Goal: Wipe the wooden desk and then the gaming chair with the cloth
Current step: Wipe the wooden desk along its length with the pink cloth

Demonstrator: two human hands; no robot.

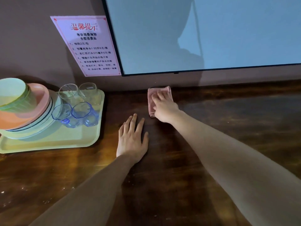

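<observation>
A folded pink cloth (152, 98) lies on the dark wooden desk (228, 128), close to the wall at the back. My right hand (163, 107) presses flat on the cloth with straight fingers and covers most of it. My left hand (132, 139) rests palm down on the bare desk, fingers spread, a little in front and to the left of the cloth. No gaming chair is in view.
A pale green tray (65, 142) at the left holds stacked plates and bowls (24, 111) and several glasses (76, 108). A large screen (203, 35) hangs on the wall above the desk, with a pink printed notice (88, 46) beside it.
</observation>
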